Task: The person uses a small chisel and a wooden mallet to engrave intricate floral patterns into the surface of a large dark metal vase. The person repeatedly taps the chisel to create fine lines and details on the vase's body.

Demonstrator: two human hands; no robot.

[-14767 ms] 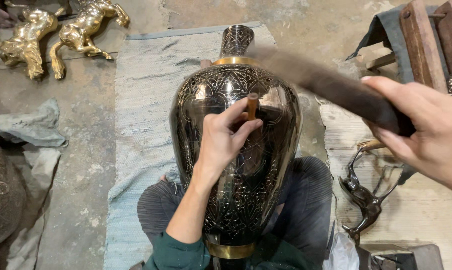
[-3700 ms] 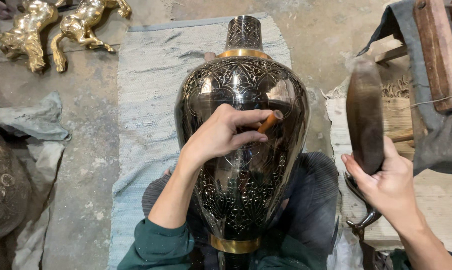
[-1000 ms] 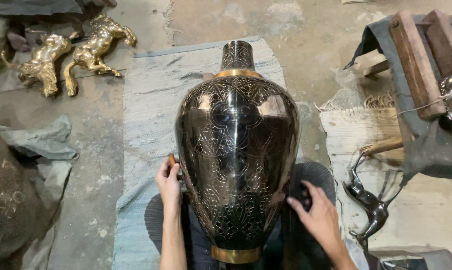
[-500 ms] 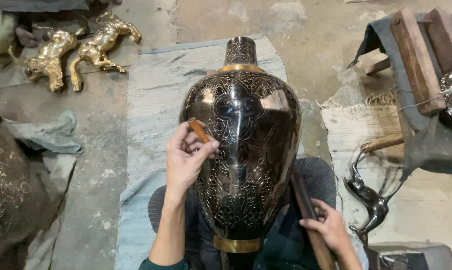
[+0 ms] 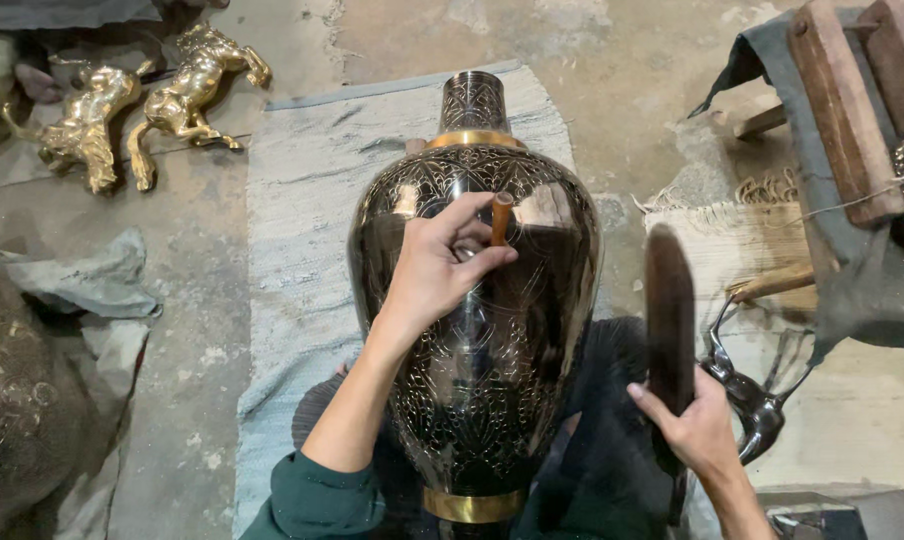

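Centrally, a large dark engraved metal vase with brass bands [image 5: 477, 330] was laid lengthwise on a grey woven mat [image 5: 307, 210] on the concrete floor [image 5: 632, 50], its narrow neck pointed to the far side and its brass-ringed foot kept near, between the person's legs. The left hand [image 5: 437, 265] was rested on the upper belly of the vase, and a short brown wooden-handled punch [image 5: 500, 218] was pinched upright between its fingers, the tip set against the engraved surface; the grip was clenched on the tool. To the right of the vase, a long dark wooden mallet [image 5: 669, 320] was grasped by its lower end in the right hand [image 5: 697, 435], held upright and apart from the vase. Just right of that hand a dark metal animal figure [image 5: 747, 400] was seen. At the far left, two gilded brass horse figurines [image 5: 137, 105] were laid on the floor. A crumpled grey cloth [image 5: 92, 285] was spread at the left. Wooden blocks on dark cloth [image 5: 842, 110] were placed at the far right.
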